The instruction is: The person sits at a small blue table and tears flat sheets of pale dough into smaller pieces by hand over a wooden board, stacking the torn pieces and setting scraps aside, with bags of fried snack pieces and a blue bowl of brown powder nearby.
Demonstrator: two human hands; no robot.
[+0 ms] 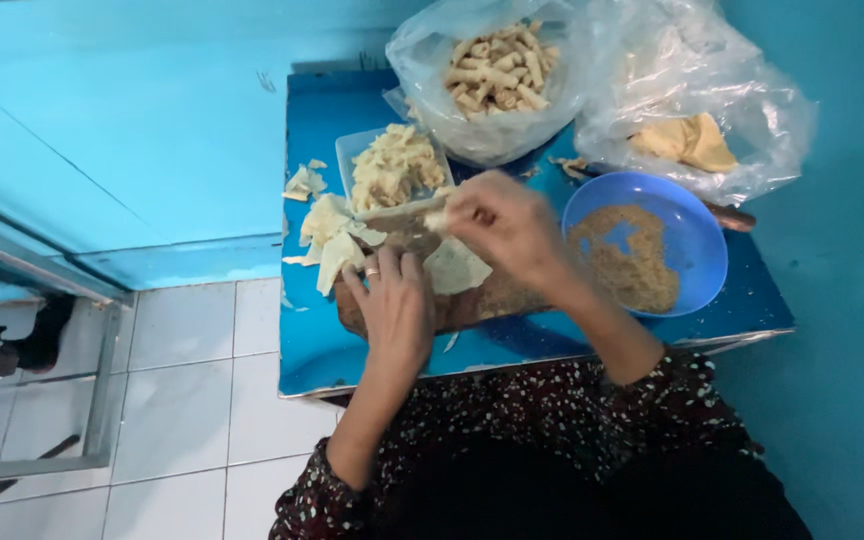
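While the left hand (397,305) lies flat, fingers spread, on the wooden board (472,300) near the table's front edge, the right hand (502,222) pinches a pale wrapper (455,267). A bag of finished rolls (497,70) sits at the back edge; wrappers (330,235) and blue bowl of filling (642,245) remain.

A small blue table (312,350) stood against a turquoise wall, over white floor tiles (182,400). At its centre lay a brown wooden board (472,305). At three o'clock sat a blue bowl (697,235) of brown crumbs. At twelve o'clock rested a clear bag of rolled pastries (497,70), with a second clear bag (692,130) holding yellow dough at two o'clock. A clear tray of filling (392,165) and loose pale wrappers (327,230) occupied ten o'clock.
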